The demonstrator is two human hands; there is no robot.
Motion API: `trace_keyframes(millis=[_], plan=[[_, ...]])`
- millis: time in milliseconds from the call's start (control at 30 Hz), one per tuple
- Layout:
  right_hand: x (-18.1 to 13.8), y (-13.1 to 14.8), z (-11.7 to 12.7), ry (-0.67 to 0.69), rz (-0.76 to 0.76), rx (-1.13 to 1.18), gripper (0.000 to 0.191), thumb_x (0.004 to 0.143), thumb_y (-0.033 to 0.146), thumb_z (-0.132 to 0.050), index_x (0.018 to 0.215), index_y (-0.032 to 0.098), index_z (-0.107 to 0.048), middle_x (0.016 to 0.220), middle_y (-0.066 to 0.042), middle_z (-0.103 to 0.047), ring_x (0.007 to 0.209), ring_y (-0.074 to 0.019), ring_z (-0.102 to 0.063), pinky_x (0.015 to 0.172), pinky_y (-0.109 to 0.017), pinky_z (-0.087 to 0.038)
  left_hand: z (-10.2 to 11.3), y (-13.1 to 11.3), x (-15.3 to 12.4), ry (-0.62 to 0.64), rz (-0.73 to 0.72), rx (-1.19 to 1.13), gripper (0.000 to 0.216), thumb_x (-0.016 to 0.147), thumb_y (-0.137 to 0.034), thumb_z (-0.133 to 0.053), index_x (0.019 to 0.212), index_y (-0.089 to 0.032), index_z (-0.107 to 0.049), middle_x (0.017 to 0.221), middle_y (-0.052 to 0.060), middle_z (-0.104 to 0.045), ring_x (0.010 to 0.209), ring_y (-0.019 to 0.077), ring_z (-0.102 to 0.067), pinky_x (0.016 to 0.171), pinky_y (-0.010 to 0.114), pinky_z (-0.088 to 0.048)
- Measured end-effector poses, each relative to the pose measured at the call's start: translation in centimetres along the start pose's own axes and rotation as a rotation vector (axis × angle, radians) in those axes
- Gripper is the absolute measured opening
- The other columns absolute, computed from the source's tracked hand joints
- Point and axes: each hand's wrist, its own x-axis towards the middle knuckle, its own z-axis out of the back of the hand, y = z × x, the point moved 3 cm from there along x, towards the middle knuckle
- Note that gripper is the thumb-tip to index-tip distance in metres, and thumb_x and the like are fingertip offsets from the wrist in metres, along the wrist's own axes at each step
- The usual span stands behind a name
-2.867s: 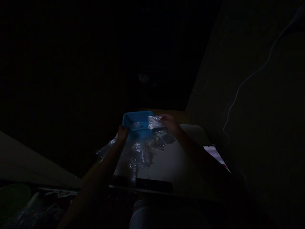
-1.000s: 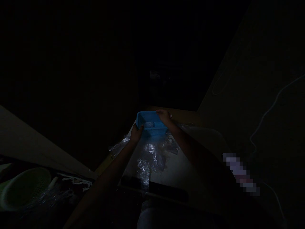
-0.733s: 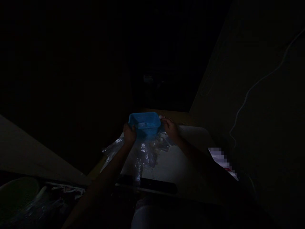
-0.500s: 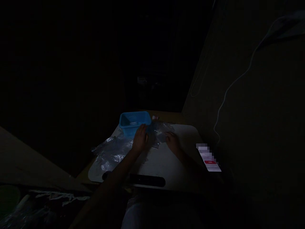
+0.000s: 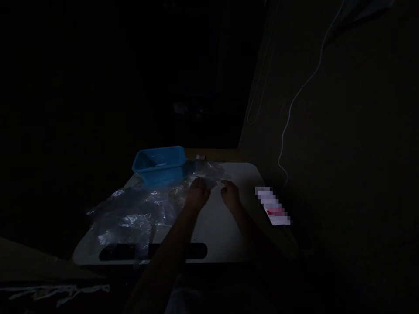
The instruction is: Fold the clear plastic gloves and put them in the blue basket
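Note:
In dim light, my left hand (image 5: 197, 195) is over the white table, its fingers curled on the near side of a small clear plastic bag (image 5: 210, 171). My right hand (image 5: 230, 194) is just to the right, index finger and thumb bent in at that bag's right edge. How firmly either hand grips is hard to make out. Left of my left hand spreads a larger heap of crumpled clear plastic (image 5: 131, 216). Behind the heap stands a blue plastic basin (image 5: 163, 175), with something pale at its bottom.
The white table (image 5: 225, 235) has a dark slot along its front edge. A small bottle (image 5: 200, 157) lies at the back. To the right rests a phone with a lit screen (image 5: 273, 207). A white cable (image 5: 290, 109) hangs down the wall.
My view has shifted, so the table things appear further left. My left hand has moved from beside the basin to the small bag, closer to my right hand.

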Motion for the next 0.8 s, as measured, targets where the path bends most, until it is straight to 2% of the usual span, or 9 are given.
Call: trace_keyframes(millis=[133,300,433,633,800], plan=[[0.1,-0.3,-0.2,0.037,-0.041,0.045,0.040,0.068,0.004,-0.044,0.098,0.018,-0.066,0.101,-0.008,-0.067,0.095,-0.0188,-0.061,0.089,-0.032,-0.045,0.2,0.0,-0.1,0.016,0.009,0.085,0.040,0.080,-0.024,-0.042,0.117,-0.009,-0.050,0.122,0.016,-0.053,0.120,0.0267,-0.042,0.102,0.041,-0.033],[0.3,-0.4,-0.1,0.042,-0.094,0.052,0.037,0.069,0.006,-0.044,0.096,0.017,-0.067,0.100,-0.008,-0.067,0.095,-0.0187,-0.061,0.090,-0.031,-0.044,0.7,-0.8,-0.2,0.081,-0.031,0.198,0.038,0.078,-0.016,-0.041,0.112,-0.005,-0.053,0.116,0.020,-0.055,0.112,0.0276,-0.049,0.096,0.038,-0.038],[0.3,-0.2,0.0,0.049,-0.104,0.060,0.036,0.069,0.006,-0.046,0.096,0.016,-0.067,0.100,-0.008,-0.068,0.096,-0.0189,-0.061,0.091,-0.031,-0.044,1.3,-1.3,-0.2,0.070,-0.006,0.204,0.034,0.075,-0.015,-0.044,0.105,-0.009,-0.057,0.104,0.017,-0.060,0.101,0.0259,-0.054,0.089,0.036,-0.042],[0.3,0.0,0.2,0.054,-0.113,0.077,0.034,0.068,0.007,-0.047,0.094,0.018,-0.067,0.098,-0.007,-0.068,0.094,-0.0187,-0.062,0.090,-0.032,-0.044,2.0,-1.3,-0.4,0.080,0.035,0.205,0.023,0.073,-0.013,-0.041,0.078,-0.014,-0.063,0.081,0.012,-0.064,0.080,0.0213,-0.059,0.074,0.030,-0.044],[0.3,0.0,0.4,0.048,-0.107,0.111,0.033,0.068,0.008,-0.048,0.093,0.019,-0.067,0.097,-0.007,-0.068,0.093,-0.0192,-0.062,0.089,-0.032,-0.045,2.2,-1.0,-0.4,0.018,0.066,0.110,0.026,0.076,-0.018,-0.038,0.078,-0.015,-0.064,0.080,0.010,-0.064,0.078,0.0195,-0.059,0.072,0.029,-0.044]])
